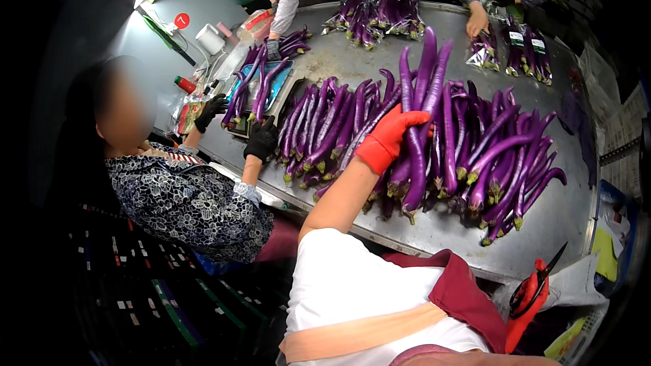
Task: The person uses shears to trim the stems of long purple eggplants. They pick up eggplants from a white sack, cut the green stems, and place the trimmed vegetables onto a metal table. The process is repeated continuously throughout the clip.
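My left hand (394, 138), in a red glove, grips several long purple eggplants (428, 73) above the metal table, their stem ends pointing down towards me. Below and to both sides of it spreads a heap of loose eggplants (496, 162) with green caps. In a red glove too, my right hand (529, 299) is low at the right, by the table's near edge. It holds black-handled scissors (540, 280) with the points up and to the right. Whether the blades are parted is hard to tell.
At left a co-worker's black-gloved hands (262, 138) are near a scale (239, 128) with a blue tray (278, 81) bearing eggplants. Bagged eggplants (379, 10) lie at the far side of the metal table (325, 61). Another person's bare hand (478, 19) touches a bagged bunch.
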Motion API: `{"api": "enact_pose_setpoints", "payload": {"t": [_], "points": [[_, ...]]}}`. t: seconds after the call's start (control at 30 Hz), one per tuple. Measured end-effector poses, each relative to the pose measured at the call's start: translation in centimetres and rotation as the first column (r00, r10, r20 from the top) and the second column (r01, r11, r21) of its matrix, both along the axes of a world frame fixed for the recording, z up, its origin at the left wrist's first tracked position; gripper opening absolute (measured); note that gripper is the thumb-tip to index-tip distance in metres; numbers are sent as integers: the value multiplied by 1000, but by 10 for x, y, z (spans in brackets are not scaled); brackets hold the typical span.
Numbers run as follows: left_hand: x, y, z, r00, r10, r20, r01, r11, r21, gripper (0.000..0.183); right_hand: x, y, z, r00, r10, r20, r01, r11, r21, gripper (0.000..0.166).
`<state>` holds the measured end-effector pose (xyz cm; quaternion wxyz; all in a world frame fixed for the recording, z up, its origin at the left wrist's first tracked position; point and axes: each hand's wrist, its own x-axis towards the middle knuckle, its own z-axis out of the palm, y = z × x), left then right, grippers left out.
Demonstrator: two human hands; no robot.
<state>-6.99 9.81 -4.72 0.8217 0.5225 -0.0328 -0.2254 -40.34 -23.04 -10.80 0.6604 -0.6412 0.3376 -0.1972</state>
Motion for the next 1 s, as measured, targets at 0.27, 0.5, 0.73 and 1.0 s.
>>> {"api": "enact_pose_setpoints", "payload": {"t": [0.27, 0.5, 0.73, 1.0], "points": [[19, -20, -62, 754, -393, 527, -357, 428, 830, 100, 23, -2, -2, 990, 137, 22, -137, 990, 11, 33], [5, -38, -56, 678, -525, 515, -458, 247, 854, 95, 14, -5, -1, 985, 172, 25, -170, 983, -68, 33], [-16, -19, -31, 516, -409, 753, -616, 433, 658, 63, -17, 1, 7, 991, 133, 16, -132, 991, -26, 33], [-66, -78, 23, 384, -267, 884, -392, 819, 418, 35, -59, 23, 29, 999, 43, 29, -42, 999, -20, 31]]}}
